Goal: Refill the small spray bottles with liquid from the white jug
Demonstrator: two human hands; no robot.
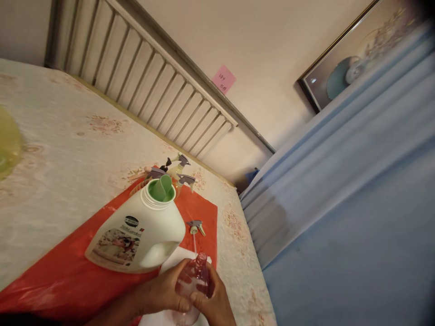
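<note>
Both my hands wrap a small clear pink bottle point(195, 277) with an open threaded neck, at the bottom centre. My left hand point(162, 292) grips it from the left, my right hand point(215, 302) from the right. Just behind stands a large white detergent jug point(139, 233) with its cap off, showing a green pour spout point(162, 188). A loose spray trigger head with a dip tube point(196, 227) lies on the red mat point(61, 276) to the right of the jug. Further spray bottles with grey trigger heads point(176, 172) stand behind the jug.
The red mat lies on a floral lace tablecloth point(68, 145). A yellow-green object point(7, 145) sits at the left edge. A radiator point(149, 81) lines the wall, with a pink sticky note point(224, 79) above. Blue cloth point(340, 190) covers the right side.
</note>
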